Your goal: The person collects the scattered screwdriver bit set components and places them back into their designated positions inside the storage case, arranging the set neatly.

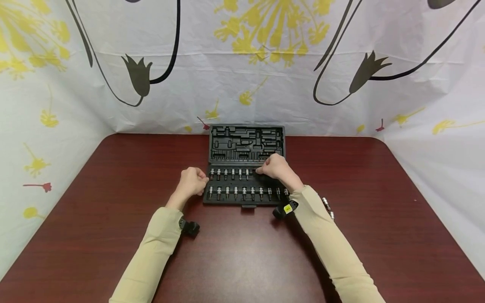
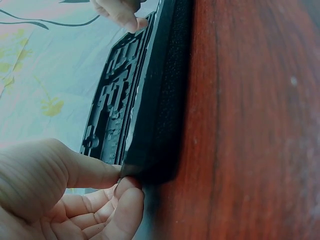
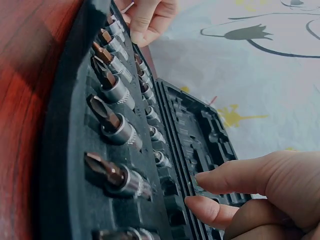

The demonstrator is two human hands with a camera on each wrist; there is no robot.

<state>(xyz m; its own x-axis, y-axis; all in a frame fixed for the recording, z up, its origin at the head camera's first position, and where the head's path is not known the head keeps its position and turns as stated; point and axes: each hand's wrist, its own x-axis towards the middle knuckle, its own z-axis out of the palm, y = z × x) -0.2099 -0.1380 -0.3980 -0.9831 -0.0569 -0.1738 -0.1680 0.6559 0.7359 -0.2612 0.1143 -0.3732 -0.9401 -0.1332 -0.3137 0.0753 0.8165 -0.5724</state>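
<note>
An open black bit-socket case [image 1: 246, 184] lies on the table, its molded lid [image 1: 246, 160] tipped back. Two rows of silver bit sockets [image 3: 131, 184] fill much of the base; the upper row has vacant slots toward its right end. At the case's left side, my left hand [image 1: 190, 181] pinches the edge near a corner between thumb and index finger. Over the upper row's vacant slots hovers my right hand [image 1: 278, 168]. Its thumb [image 3: 240, 175] and index finger stand slightly apart with nothing between them in the right wrist view.
Loose metal pieces [image 1: 326, 203] lie on the dark red-brown table [image 1: 235, 256] beside my right sleeve [image 1: 333, 240], partly hidden by it. A white curtain [image 1: 189, 97] with flower prints hangs behind the table. Black cameras [image 1: 190, 228] are strapped to both wrists.
</note>
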